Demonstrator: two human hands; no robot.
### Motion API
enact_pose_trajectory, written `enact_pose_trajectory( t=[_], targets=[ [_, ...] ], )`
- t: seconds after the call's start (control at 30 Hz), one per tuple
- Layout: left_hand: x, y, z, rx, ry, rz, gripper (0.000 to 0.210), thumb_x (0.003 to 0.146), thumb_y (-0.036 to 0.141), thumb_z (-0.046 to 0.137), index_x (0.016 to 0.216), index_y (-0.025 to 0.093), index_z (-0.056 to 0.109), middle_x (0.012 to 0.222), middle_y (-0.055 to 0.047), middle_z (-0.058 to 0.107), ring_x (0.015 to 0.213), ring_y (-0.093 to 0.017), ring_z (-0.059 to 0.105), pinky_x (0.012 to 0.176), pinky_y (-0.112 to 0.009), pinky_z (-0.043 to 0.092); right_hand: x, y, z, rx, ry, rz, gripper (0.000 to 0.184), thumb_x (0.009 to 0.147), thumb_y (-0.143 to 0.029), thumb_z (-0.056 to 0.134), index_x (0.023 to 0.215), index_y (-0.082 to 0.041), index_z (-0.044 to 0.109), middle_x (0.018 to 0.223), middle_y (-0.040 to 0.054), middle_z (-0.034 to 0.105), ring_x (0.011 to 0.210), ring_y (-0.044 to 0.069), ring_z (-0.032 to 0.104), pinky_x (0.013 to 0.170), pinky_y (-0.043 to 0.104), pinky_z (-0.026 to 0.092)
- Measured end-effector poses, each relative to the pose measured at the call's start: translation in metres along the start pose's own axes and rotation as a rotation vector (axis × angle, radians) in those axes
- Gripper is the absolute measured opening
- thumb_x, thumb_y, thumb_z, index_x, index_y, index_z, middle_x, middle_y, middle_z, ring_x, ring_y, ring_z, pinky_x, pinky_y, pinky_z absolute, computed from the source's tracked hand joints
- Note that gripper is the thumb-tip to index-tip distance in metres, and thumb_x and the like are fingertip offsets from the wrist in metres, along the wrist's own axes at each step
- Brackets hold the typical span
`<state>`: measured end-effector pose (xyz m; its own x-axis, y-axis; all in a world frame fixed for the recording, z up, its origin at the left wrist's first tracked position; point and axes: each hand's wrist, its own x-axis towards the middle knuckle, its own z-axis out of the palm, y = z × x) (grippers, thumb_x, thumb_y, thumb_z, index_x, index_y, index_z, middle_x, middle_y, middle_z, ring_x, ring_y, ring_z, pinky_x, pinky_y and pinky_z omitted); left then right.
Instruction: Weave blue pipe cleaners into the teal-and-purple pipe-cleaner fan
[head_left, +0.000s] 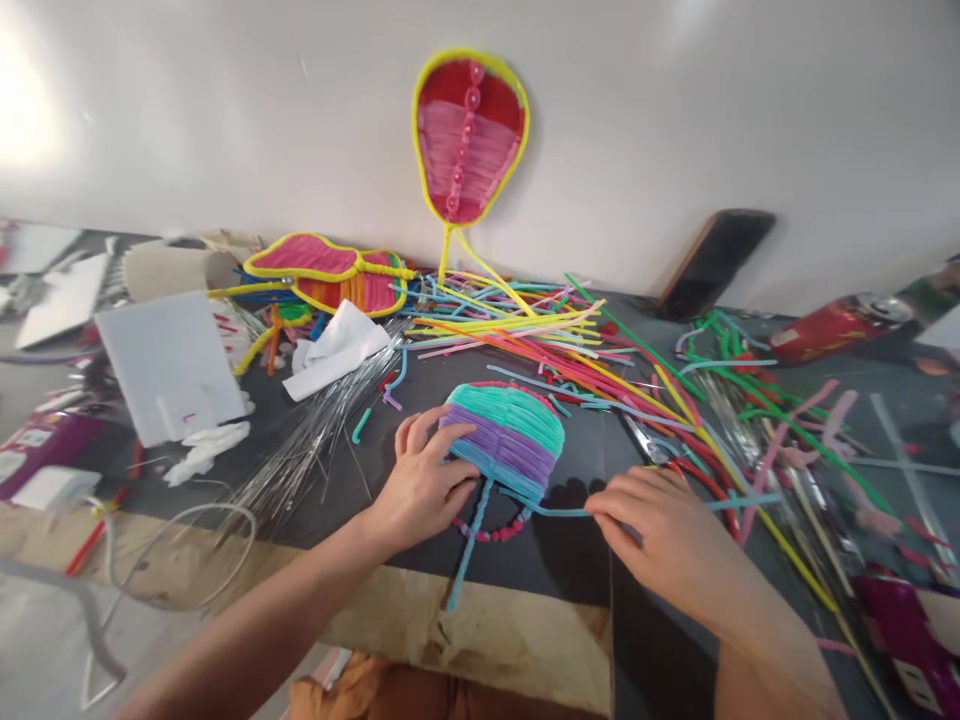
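Note:
A leaf-shaped pipe-cleaner piece (517, 430), banded in turquoise, purple and blue, lies on the dark table in front of me. A twisted blue stem (471, 545) runs down its middle toward me. At its lower end curves a pink-and-blue edging (499, 535). My left hand (424, 485) grips the left side of the piece, fingers on top. To the right, my right hand (656, 530) pinches a light blue pipe cleaner (559, 512) that stretches from the piece's lower right edge. The strand's free end shows beyond the hand.
Loose colored pipe cleaners (517, 320) are heaped behind the piece. A yellow-edged pink pipe-cleaner shape (472, 140) stands against the pale wall. Silver wires (315, 430) and white paper (172, 360) lie at left. A dark phone (716, 262) and a red can (840, 325) are at right.

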<state>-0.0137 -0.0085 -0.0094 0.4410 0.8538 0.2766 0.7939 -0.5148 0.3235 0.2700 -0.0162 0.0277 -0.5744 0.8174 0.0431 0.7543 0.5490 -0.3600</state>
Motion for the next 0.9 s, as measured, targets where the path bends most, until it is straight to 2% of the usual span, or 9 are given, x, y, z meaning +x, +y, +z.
enact_pose_trajectory(
  t=[0.1,0.2,0.4,0.57,0.8,0.9],
  targets=[
    [0.001,0.001,-0.001,-0.011,-0.014,0.000,0.017,0.081,0.020,0.057,0.077,0.028,0.072,0.122,-0.005,0.057,0.126,-0.035,0.031,0.098,-0.056,0.026,0.004,-0.007,0.005,-0.008,0.005,-0.031,0.020,0.086,-0.014,0.047,0.077,-0.023,0.063,0.071,0.0011,0.062,0.074,0.017,0.054,0.073,0.032,0.032],
    [0.000,0.000,-0.002,-0.014,-0.029,0.027,0.017,0.082,0.021,0.057,0.081,0.028,0.073,0.123,-0.006,0.057,0.126,-0.035,0.031,0.098,-0.056,0.026,0.012,-0.014,0.019,-0.024,0.001,-0.067,0.020,0.088,-0.014,0.047,0.078,-0.021,0.062,0.069,0.0014,0.062,0.073,0.016,0.053,0.074,0.032,0.030],
    [-0.001,-0.003,-0.005,0.004,-0.065,0.083,0.014,0.080,0.021,0.059,0.085,0.027,0.071,0.125,-0.005,0.057,0.128,-0.034,0.030,0.101,-0.056,0.024,0.021,-0.022,0.041,-0.067,0.038,-0.039,0.015,0.087,-0.016,0.051,0.076,-0.020,0.060,0.062,0.0000,0.060,0.065,0.015,0.053,0.067,0.029,0.029],
    [-0.001,-0.001,-0.001,0.065,-0.061,0.077,0.014,0.083,0.018,0.055,0.077,0.022,0.066,0.125,-0.005,0.058,0.127,-0.034,0.032,0.101,-0.059,0.026,0.022,-0.021,0.044,-0.007,0.032,-0.025,0.012,0.089,-0.020,0.052,0.079,-0.020,0.058,0.067,-0.0001,0.064,0.068,0.016,0.057,0.068,0.029,0.031],
    [-0.006,-0.012,0.011,0.089,-0.111,0.182,0.020,0.092,0.016,0.040,0.088,0.016,0.059,0.126,-0.012,0.057,0.124,-0.024,0.046,0.106,-0.048,0.035,0.024,-0.016,0.044,0.074,-0.053,0.006,0.003,0.088,-0.023,0.055,0.088,-0.021,0.057,0.079,0.0014,0.068,0.076,0.018,0.062,0.072,0.030,0.037],
    [-0.006,-0.018,0.009,0.058,-0.107,0.208,0.018,0.093,0.017,0.040,0.089,0.016,0.057,0.124,-0.011,0.059,0.123,-0.023,0.048,0.105,-0.048,0.037,0.024,-0.016,0.040,0.077,-0.070,0.008,0.004,0.087,-0.022,0.055,0.090,-0.022,0.058,0.080,0.0014,0.069,0.077,0.019,0.063,0.072,0.031,0.039]
  ],
)
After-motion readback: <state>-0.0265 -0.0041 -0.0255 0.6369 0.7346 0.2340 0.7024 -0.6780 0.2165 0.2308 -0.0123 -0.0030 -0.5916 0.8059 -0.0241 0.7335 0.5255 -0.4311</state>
